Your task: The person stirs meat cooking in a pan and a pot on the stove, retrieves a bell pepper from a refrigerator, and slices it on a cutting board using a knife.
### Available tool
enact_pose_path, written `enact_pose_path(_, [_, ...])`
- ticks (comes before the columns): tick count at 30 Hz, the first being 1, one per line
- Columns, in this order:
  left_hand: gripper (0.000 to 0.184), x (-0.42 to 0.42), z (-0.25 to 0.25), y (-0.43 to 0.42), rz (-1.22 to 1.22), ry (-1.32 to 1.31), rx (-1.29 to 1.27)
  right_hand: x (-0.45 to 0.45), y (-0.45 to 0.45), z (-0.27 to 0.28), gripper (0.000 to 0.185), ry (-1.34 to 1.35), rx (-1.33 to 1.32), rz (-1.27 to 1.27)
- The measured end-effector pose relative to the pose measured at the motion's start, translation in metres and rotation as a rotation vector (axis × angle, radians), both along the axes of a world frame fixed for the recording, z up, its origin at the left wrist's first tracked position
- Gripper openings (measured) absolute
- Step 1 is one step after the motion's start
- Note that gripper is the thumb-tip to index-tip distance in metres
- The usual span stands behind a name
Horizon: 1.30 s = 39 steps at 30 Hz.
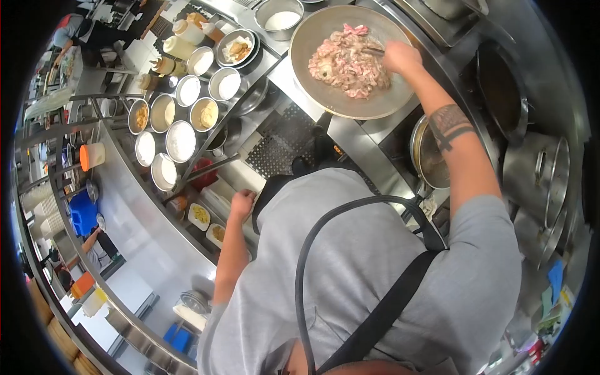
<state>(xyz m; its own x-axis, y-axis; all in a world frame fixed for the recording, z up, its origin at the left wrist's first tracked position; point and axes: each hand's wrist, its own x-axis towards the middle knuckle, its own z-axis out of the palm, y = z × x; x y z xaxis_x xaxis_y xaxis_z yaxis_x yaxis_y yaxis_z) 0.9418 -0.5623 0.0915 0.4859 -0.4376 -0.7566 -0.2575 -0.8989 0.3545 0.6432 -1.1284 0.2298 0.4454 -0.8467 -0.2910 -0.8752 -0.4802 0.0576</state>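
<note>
In a wide round pan (306,84) at the top lies a heap of pale pink sliced meat (350,65). My right hand (401,57) is over the pan's right part, closed round a thin dark utensil (374,50) whose far end is in the meat. My left hand (244,203) hangs low beside my body, near two white dishes of yellow food (199,216). Its fingers are curled, and what they hold, if anything, is too small to make out.
Metal bowls of white and yellow ingredients (181,141) stand left of the pan, with squeeze bottles (180,47) behind. A second pan (431,153) sits under my right forearm. Large pots (531,169) stand at the right. Other people (81,31) are at the far left.
</note>
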Motion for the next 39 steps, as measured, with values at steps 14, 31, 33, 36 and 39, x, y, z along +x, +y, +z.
enact_pose_path(14, [0.036,-0.050,0.021,0.044,0.034,-0.119,-0.054,0.036,-0.024,0.005,0.031,-0.046,-0.040,0.014])
enact_pose_path(31, [0.035,-0.163,-0.016,0.265,-0.134,-0.049,-0.031,0.011,0.042,0.069,0.037,-0.125,-0.139,-0.159])
enact_pose_path(33, [0.035,-0.183,-0.030,0.288,-0.041,0.014,-0.086,0.006,0.046,0.063,0.037,-0.147,-0.144,-0.199])
enact_pose_path(36, [0.032,-0.206,-0.078,0.319,-0.154,0.013,-0.038,-0.001,0.047,0.054,0.037,-0.138,-0.146,-0.250])
enact_pose_path(39, [0.030,-0.214,-0.079,0.321,-0.365,-0.028,-0.034,0.002,0.038,0.044,0.037,-0.128,-0.137,-0.276])
